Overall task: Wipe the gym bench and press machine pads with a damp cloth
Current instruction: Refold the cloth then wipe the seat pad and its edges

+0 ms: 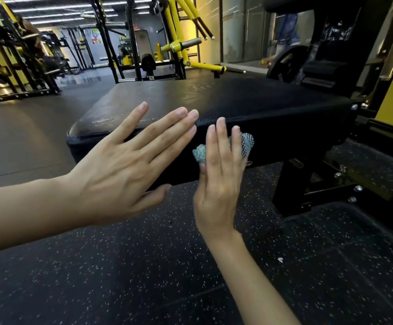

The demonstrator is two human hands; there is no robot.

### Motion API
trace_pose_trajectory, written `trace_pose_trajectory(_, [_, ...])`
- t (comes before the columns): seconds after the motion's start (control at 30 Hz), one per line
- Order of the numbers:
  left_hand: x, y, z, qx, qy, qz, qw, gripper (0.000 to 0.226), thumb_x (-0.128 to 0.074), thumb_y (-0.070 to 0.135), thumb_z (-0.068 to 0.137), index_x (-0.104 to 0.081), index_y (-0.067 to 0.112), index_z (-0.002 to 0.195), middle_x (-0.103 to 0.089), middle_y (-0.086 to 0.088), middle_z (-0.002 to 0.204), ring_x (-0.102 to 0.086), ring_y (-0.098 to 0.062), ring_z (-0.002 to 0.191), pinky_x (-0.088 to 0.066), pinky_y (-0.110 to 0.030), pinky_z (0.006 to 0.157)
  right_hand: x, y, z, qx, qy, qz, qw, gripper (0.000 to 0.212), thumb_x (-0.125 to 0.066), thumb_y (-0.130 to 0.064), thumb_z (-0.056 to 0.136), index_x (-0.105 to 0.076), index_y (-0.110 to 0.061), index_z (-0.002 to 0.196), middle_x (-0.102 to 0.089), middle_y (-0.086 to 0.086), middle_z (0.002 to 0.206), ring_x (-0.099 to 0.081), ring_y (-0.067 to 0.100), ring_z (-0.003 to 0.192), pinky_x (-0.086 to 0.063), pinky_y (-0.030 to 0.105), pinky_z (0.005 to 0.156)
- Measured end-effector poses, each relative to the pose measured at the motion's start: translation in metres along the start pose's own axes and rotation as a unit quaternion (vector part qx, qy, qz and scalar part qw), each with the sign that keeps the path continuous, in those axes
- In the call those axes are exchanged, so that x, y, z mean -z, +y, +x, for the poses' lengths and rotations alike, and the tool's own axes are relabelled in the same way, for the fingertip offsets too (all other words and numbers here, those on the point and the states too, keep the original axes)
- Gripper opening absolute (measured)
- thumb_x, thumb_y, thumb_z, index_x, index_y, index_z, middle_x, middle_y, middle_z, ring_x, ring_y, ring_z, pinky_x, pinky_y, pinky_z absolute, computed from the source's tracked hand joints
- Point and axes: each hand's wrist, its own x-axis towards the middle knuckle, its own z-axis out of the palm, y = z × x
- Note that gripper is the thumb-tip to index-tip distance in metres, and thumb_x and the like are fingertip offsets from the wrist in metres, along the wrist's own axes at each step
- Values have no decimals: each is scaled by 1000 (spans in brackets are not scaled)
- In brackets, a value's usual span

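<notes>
The black vinyl bench pad (pixel 214 99) is matte, with pale scuffs near its left corner. The crumpled teal-grey cloth (pixel 247 143) is mostly plain (one fold shows a fine black-and-white mesh), and the black rubber floor (pixel 144 277) is flecked with pale speckles.

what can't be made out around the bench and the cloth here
Head view only.
Crumpled teal mesh cloth: mostly hidden under the right hand; dampness unreadable.
Black padded bench: near side partly covered by the left hand.
Upper black pad: cut off by the top edge.
Figure behind glass: blurred.
</notes>
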Motion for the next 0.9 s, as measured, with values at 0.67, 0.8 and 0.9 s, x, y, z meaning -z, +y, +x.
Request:
trace_pose_trajectory(0.67, [-6,13,26,-15,-2,12,1000,79,-33,44,92,-18,-1,155,-11,-16,165,-12,-28,153,-6,-54,123,31,72,16,-97,80,0,992,44,-35,-4,104,-33,9,146,-30,24,156,-15,33,150,-18,57,121])
trace_pose_trajectory(0.8, [-8,17,31,-15,-1,16,1000,79,-33,44,92,-18,-1,155,-11,-17,165,-12,-28,153,-8,-55,122,20,45,-5,-36,9,15,999,46,-29,-17,106,-32,4,147,-32,18,156,-12,28,152,-20,62,118])
trace_pose_trajectory(0.9, [-8,19,35,-17,1,20,1000,80,-33,44,92,-18,-2,155,-11,-17,165,-12,-28,153,-7,-55,123,21,44,-7,-1,-15,-18,1000,44,-24,-22,110,-27,-3,149,-24,1,159,-8,18,153,-18,60,120])
